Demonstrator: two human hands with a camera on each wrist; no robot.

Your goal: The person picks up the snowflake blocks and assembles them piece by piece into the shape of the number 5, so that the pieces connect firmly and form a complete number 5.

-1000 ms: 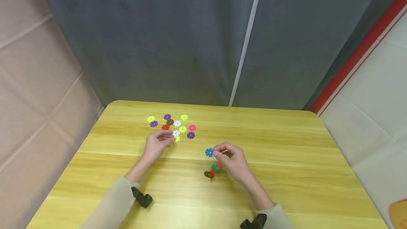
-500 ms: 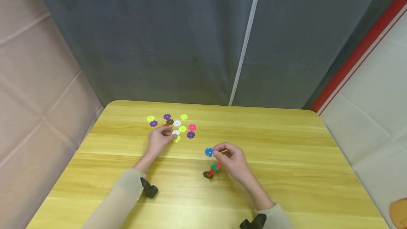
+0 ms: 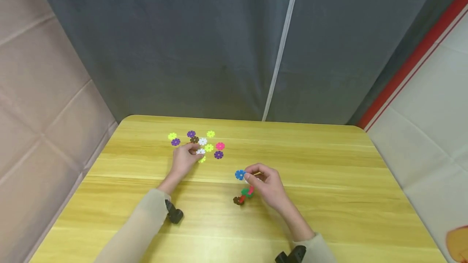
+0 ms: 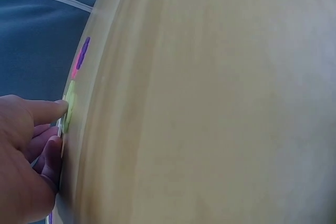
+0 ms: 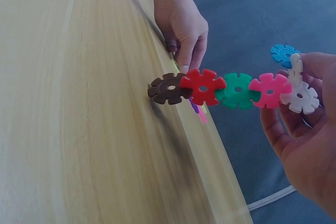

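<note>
My right hand (image 3: pixel 252 178) pinches the white end of a chain of snowflake discs (image 5: pixel 236 88) running white, pink, green, red and brown, with a blue disc (image 3: pixel 240 174) on top. The chain's brown end (image 3: pixel 238 200) hangs near the table (image 3: pixel 329 198). My left hand (image 3: pixel 193 149) reaches into a scatter of loose discs (image 3: pixel 209 147), its fingertips curled down onto them beside a white disc (image 3: pixel 200 151). In the left wrist view its thumb (image 4: pixel 50 109) touches a yellow-green disc (image 4: pixel 69 106). Whether it pinches one is hidden.
Loose yellow, purple, brown, white and pink discs lie at the table's far left, a pink one (image 3: pixel 219 146) and a purple one (image 3: pixel 218 154) rightmost. A grey curtain (image 3: pixel 219 44) hangs behind the table. Black wrist camera mounts (image 3: pixel 174 215) sit on both sleeves.
My left hand has slid forward into the loose discs and now covers the red one. The right hand and its chain have stayed still.
</note>
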